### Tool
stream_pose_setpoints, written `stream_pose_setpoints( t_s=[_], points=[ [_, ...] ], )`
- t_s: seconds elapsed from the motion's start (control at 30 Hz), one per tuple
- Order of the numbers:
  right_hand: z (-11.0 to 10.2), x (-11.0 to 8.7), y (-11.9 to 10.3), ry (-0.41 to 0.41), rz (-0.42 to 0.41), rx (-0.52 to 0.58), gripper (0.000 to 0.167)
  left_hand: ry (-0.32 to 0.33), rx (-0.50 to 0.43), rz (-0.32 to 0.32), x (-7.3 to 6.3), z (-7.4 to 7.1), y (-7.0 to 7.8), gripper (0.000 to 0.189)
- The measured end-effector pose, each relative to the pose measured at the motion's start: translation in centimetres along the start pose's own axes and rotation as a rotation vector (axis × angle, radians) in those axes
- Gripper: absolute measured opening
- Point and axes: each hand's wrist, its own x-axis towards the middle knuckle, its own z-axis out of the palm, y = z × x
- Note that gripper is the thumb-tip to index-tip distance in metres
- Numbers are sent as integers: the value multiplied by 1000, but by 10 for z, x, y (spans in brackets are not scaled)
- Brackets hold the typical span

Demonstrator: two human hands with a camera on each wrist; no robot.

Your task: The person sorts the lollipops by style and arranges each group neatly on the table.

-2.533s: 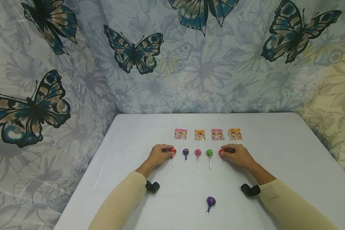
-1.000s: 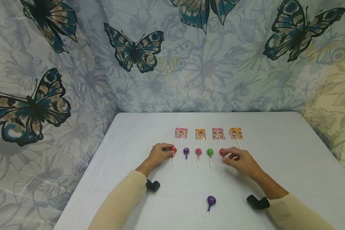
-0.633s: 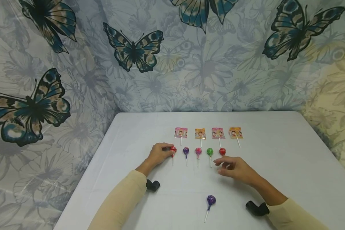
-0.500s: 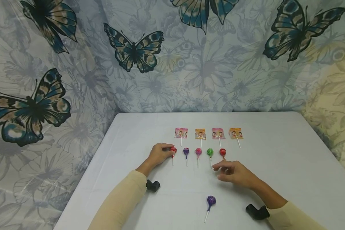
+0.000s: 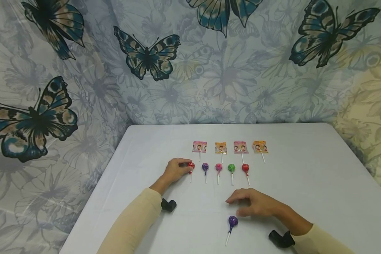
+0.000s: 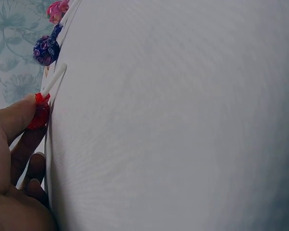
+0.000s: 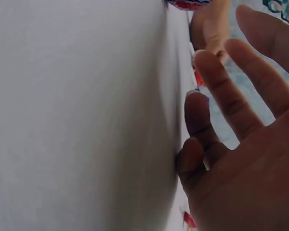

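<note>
My left hand [image 5: 175, 170] pinches the head of a red lollipop [image 6: 40, 113] between thumb and finger, at the left end of a row. Its white stick points toward me. My right hand [image 5: 255, 203] hangs just behind a purple lollipop [image 5: 233, 221] lying alone near the front, its fingers loosely spread and holding nothing. In the right wrist view, the palm and parted fingers [image 7: 229, 103] show, with the edge of a purple wrapper at the top. Along the row lie another purple lollipop [image 5: 205, 167], a pink one [image 5: 218, 168], a green one [image 5: 231, 168] and a second red one [image 5: 245, 168].
Behind the row lie several flat-wrapped lollipops, pink [image 5: 199, 146] and orange [image 5: 220, 147] ones alternating, sticks toward me. Everything sits on a white-covered table [image 5: 158, 141]. A butterfly-patterned cloth [image 5: 184, 95] hangs behind its far edge. Dark wrist cameras [image 5: 169, 205] jut from both sleeves.
My right hand has let go of the red lollipop at the row's right end and moved toward me, close to the lone purple lollipop. The left hand stays on its red lollipop.
</note>
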Motion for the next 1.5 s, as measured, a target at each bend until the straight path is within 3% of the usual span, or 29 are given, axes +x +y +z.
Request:
stream_pose_setpoints(
  t_s=[0.4,0.67,0.8,1.07,1.33,1.5],
  points=[
    [12,0,-6,-73,55,-243,30,13,7,7,-1,1,1,29],
    [13,0,-8,-53,2,-275,19,5,-2,-16,-1,1,0,28],
    [9,-1,-8,-45,2,-224,16,4,1,-12,0,1,-1,28],
    [5,0,-7,37,-5,-11,17,4,3,-17,0,1,0,28],
    [1,2,-4,203,55,106,23,8,15,-34,1,1,-1,28],
    [-1,1,0,276,98,112,25,11,19,-30,0,1,-1,28]
  ],
)
